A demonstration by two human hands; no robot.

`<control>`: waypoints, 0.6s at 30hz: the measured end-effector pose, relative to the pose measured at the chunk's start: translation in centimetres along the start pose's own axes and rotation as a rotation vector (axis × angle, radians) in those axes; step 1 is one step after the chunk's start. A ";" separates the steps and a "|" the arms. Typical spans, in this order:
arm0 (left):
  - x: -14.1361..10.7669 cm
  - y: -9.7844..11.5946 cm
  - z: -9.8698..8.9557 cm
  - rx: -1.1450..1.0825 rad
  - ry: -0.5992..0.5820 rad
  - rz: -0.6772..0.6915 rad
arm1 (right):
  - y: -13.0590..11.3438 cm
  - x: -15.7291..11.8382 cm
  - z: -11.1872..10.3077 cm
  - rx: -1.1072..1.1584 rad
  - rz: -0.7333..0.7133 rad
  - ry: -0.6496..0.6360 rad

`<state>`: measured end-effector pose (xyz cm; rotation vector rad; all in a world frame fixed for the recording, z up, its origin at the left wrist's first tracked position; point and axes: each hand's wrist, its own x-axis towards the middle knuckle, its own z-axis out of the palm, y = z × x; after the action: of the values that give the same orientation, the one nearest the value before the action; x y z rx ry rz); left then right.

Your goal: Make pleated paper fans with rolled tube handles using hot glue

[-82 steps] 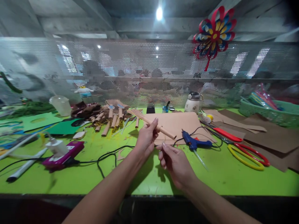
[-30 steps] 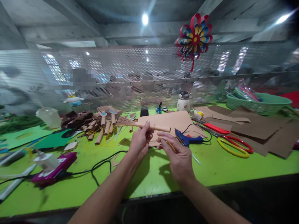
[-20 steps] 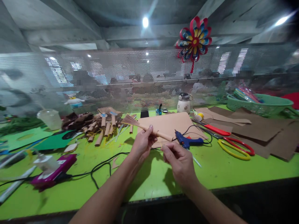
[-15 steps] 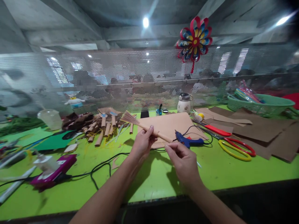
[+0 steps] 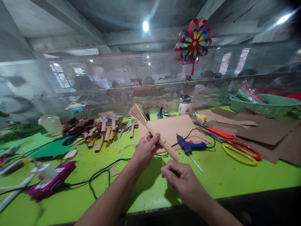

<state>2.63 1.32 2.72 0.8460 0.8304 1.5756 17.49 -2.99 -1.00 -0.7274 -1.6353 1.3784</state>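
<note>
My left hand [image 5: 148, 146] is closed round the middle of a small paper broom [image 5: 154, 133], a rolled tan tube with a fringed fan at its far end. The broom slants from upper left to lower right, fringe away from me. Below the tube, my right hand [image 5: 180, 177] pinches a thin yellow thread [image 5: 162, 159] that runs up toward the broom. Where the thread meets the tube is partly hidden by my left fingers. Just beyond my hands lies a tan paper sheet [image 5: 181, 125], with a blue glue gun [image 5: 190, 145] resting at its right edge.
Similar paper brooms [image 5: 107, 130] are heaped at left. A purple power strip [image 5: 52, 180] and black cable [image 5: 94, 177] lie near left. Scissors [image 5: 242, 152] and brown paper [image 5: 263, 128] are at right, with a green basket [image 5: 277, 106] behind. A lidded jar [image 5: 185, 106] stands by the mesh screen.
The broom has tipped more steeply, its lower end coming down toward me. My right hand has moved down off the tube's end, and the yellow thread now shows stretched from its fingers.
</note>
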 end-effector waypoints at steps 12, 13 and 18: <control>-0.1 -0.4 -0.3 0.165 -0.091 -0.061 | -1.0 -2.0 -1.2 0.080 0.257 -0.066; 0.0 -0.5 -0.4 0.182 -0.084 -0.061 | -0.9 -2.0 -1.4 0.034 0.267 -0.080; 0.3 -0.7 -0.8 0.266 -0.058 -0.050 | 0.7 -2.5 -2.8 -0.363 0.110 -0.263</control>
<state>2.20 1.70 1.71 1.0474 1.0259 1.4084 21.06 -3.67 -2.19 -0.8832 -2.1154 1.3095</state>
